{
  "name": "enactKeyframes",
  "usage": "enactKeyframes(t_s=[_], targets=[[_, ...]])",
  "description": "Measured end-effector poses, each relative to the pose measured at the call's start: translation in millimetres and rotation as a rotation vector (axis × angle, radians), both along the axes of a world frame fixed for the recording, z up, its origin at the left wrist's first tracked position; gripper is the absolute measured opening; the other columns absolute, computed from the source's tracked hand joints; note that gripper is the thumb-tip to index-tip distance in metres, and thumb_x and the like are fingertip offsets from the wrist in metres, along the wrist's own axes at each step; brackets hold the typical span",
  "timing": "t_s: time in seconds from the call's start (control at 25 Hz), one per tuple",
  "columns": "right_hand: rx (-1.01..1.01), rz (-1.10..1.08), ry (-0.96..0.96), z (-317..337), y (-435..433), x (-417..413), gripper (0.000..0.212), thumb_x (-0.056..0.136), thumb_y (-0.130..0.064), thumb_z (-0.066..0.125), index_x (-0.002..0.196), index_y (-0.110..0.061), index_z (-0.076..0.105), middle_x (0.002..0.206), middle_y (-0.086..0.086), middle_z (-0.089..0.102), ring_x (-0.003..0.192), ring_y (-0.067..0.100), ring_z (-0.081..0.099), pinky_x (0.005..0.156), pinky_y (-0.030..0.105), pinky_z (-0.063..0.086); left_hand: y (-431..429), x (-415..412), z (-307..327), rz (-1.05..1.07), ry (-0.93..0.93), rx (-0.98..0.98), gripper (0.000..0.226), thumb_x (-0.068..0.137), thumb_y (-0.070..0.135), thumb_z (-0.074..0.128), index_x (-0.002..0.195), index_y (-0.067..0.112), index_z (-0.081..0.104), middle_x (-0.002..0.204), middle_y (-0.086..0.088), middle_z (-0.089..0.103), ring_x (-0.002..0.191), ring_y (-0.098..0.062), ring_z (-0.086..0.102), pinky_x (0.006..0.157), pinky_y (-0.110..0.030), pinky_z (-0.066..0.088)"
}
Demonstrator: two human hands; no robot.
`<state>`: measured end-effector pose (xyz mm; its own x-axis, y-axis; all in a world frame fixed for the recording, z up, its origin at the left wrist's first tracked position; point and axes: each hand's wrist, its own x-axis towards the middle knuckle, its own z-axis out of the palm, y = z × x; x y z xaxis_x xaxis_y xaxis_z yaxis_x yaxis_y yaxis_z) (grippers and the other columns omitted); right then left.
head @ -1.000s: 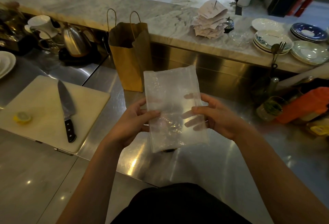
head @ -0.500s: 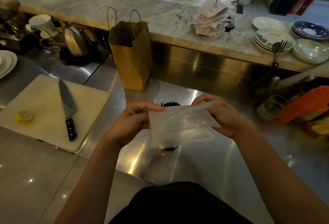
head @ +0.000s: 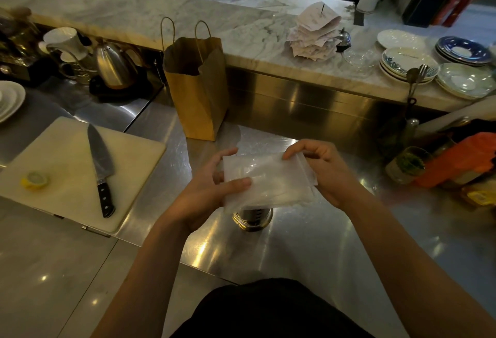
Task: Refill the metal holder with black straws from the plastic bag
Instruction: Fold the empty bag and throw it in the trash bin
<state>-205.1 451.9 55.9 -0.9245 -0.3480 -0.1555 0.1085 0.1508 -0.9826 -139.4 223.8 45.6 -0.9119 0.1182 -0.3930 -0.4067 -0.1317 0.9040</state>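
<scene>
Plastic bag (head: 268, 180), thin, limp and likely slick, is pinched at mid-frame by left hand (head: 206, 190) and right hand (head: 326, 174) over the metal holder (head: 252, 218); looks near weightless, best gripped at its edges.

Both my forearms angle in from the bottom, bare, wrists close together at centre. My left hand (head: 206, 190) grips the plastic bag (head: 268, 179) at its left edge, thumb on top, fingers behind. My right hand (head: 326, 176) pinches its upper right corner, fingers curled.
</scene>
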Motion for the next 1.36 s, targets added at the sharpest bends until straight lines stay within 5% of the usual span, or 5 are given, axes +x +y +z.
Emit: enactKeyframes(t_s=[0.16, 0.28, 0.52, 1.2, 1.36], targets=[[-0.188, -0.094, -0.240, 3, -2, 5, 0.027, 0.098, -0.025, 0.049, 0.121, -0.022, 0.062, 0.102, -0.006, 0.069, 0.087, 0.013, 0.071, 0.079, 0.043, 0.059, -6, -5, -6, 0.048, 0.043, -0.040, 0.083, 0.063, 0.018, 0.084, 0.136, 0.028, 0.045, 0.128, -0.013, 0.061, 0.112, -0.033, 0.064, 0.089, -0.052, 0.056], [-0.121, -0.022, -0.356, 6, 0, 11, 0.057, 0.082, -0.054, 0.051, 0.135, -0.030, 0.048, 0.116, -0.002, 0.061, 0.099, 0.021, 0.065, 0.085, 0.043, 0.057, -4, -7, -8, 0.038, 0.088, -0.135, 0.086, 0.059, 0.025, 0.086, 0.134, 0.024, 0.045, 0.127, -0.011, 0.062, 0.113, -0.029, 0.064, 0.088, -0.051, 0.057], [-0.009, 0.103, -0.288, 6, 4, 17, 0.065, 0.074, -0.008, 0.076, 0.129, -0.029, 0.049, 0.117, 0.002, 0.060, 0.101, 0.022, 0.065, 0.075, 0.041, 0.061, -5, -5, -13, 0.018, 0.112, -0.103, 0.069, 0.065, 0.020, 0.080, 0.128, 0.015, 0.052, 0.122, -0.013, 0.066, 0.112, -0.031, 0.065, 0.093, -0.056, 0.053], [-0.100, 0.046, -0.151, -4, -18, 22, 0.030, 0.077, 0.017, 0.062, 0.079, -0.013, 0.066, 0.074, 0.002, 0.069, 0.070, 0.012, 0.070, 0.057, 0.030, 0.056, -12, 5, -21, 0.075, 0.232, -0.012, 0.035, 0.069, 0.010, 0.073, 0.104, 0.008, 0.069, 0.100, -0.012, 0.076, 0.097, -0.026, 0.072, 0.079, -0.038, 0.060], [-0.086, 0.054, -0.173, -16, -30, 26, 0.044, 0.080, 0.014, 0.058, 0.055, -0.020, 0.068, 0.063, -0.001, 0.064, 0.066, 0.011, 0.064, 0.055, 0.030, 0.049, -22, 6, -25, 0.054, 0.260, -0.099, 0.027, 0.081, -0.007, 0.065, 0.087, 0.017, 0.076, 0.084, -0.003, 0.077, 0.085, -0.020, 0.073, 0.072, -0.032, 0.059]])
